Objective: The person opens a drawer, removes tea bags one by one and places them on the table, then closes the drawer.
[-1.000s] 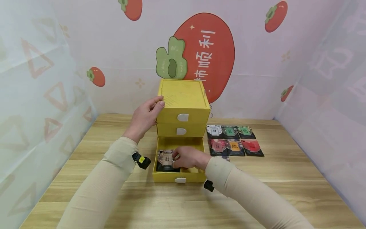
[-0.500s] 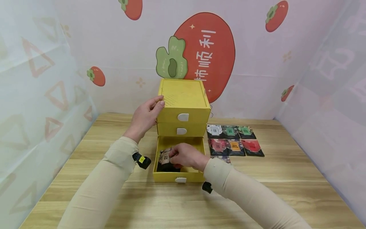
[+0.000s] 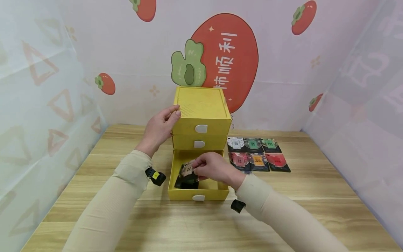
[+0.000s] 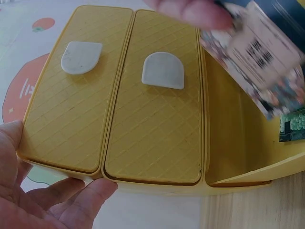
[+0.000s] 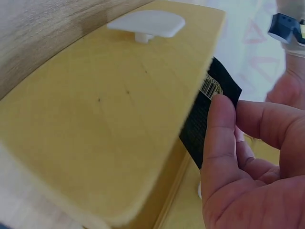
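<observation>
A yellow three-drawer box (image 3: 204, 105) stands at the middle, its bottom drawer (image 3: 179, 195) pulled out. My left hand (image 3: 157, 131) rests on its left side and top edge, several fingers (image 4: 90, 200) touching the side wall in the left wrist view. Over the open drawer, my right hand (image 3: 214, 169) pinches a dark flat sachet (image 3: 188, 170) with a beige label and floral print. The sachet is tilted; its black back with a barcode (image 5: 209, 87) shows in the right wrist view. Beneath it lies another sachet (image 4: 293, 128), dark with green print, in the drawer.
To the right of the box, several flat sachets lie in two rows on the wooden table (image 3: 315, 196), among them a red one (image 3: 277, 161) and an orange-labelled one (image 3: 258, 161). White tabs (image 3: 201, 129) stick out from the drawer fronts. A printed cloth (image 3: 135, 42) hangs behind.
My right hand has taken the beige-labelled sachet up from the drawer floor, tilting it and drawing it slightly to the right, which uncovers a sachet below. My left hand stays in place.
</observation>
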Demonstrator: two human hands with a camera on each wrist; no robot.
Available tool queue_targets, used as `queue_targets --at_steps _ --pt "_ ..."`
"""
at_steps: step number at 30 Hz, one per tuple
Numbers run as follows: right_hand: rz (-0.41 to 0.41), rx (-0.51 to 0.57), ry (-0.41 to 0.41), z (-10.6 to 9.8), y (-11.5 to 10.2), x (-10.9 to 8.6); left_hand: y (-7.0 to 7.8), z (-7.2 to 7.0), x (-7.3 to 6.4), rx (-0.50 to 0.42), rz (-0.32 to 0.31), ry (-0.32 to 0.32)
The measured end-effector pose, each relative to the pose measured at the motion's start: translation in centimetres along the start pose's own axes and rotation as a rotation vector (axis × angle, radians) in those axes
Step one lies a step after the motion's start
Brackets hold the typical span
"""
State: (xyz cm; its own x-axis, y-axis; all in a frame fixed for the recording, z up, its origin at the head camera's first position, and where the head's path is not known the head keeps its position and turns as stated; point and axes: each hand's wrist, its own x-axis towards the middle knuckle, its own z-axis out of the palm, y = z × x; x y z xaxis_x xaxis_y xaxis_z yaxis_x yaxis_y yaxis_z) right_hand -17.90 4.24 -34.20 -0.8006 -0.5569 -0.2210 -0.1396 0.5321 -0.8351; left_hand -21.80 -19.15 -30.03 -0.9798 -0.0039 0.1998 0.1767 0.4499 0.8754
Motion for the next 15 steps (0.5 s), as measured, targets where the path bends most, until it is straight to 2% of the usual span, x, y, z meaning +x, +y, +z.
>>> queue_targets --at_steps 6,15 --pt "-0.03 0.009 0.028 -1.4 0.3 -1.7 0.0 0.1 -0.1 -0.011 -0.003 0.006" --pt "-0.011 -0.012 0.128 -3.6 1.3 -4.0 0.0 0.1 -0.2 -0.006 -0.001 0.004"
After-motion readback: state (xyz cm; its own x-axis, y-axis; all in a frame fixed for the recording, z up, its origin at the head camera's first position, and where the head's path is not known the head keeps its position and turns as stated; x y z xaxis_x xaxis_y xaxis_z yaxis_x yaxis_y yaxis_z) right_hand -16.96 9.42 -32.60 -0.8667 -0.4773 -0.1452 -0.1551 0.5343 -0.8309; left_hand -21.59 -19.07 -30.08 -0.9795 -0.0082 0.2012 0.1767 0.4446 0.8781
